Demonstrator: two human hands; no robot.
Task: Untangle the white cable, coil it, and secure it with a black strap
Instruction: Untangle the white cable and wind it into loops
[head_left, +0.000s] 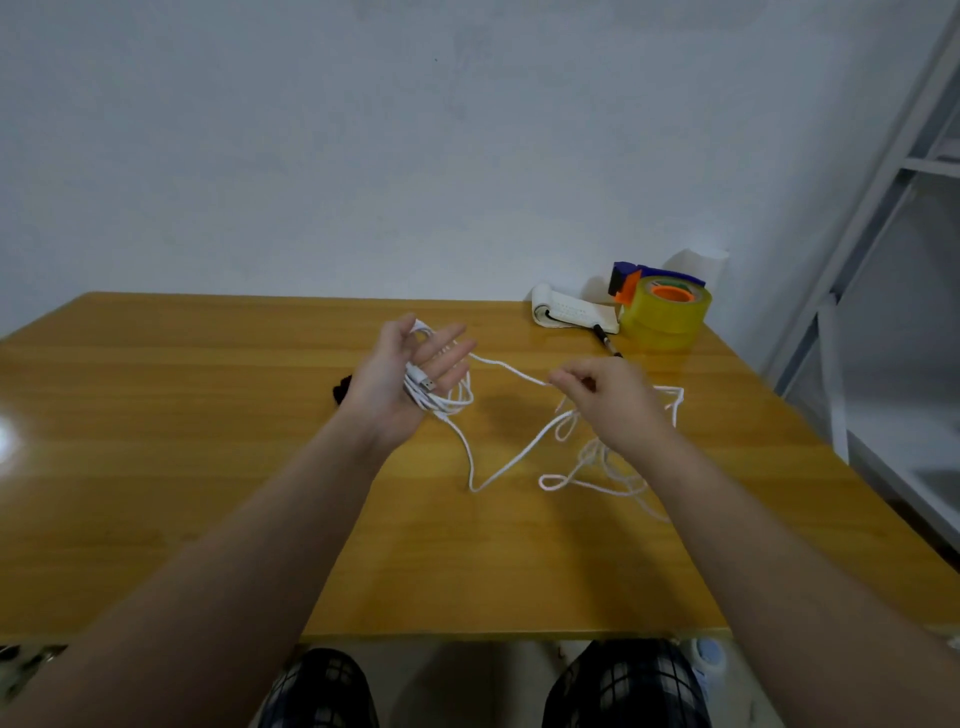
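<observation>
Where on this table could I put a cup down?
The yellow wooden table is bare left of the black strap by the left hand and along its near edge. Crowded: loose white cable right of centre; white notepad and yellow tape roll far right.

White cable (498, 470) is looped round the straight-fingered left hand (410, 379); a strand is pinched by the right hand (608, 400), with the tangle spread at its six o'clock.

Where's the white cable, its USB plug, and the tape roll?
white cable (511, 370), head view, on its raised straight stretch.
USB plug (428, 385), head view, on its metal end.
tape roll (667, 325), head view, on its yellow side wall.
</observation>
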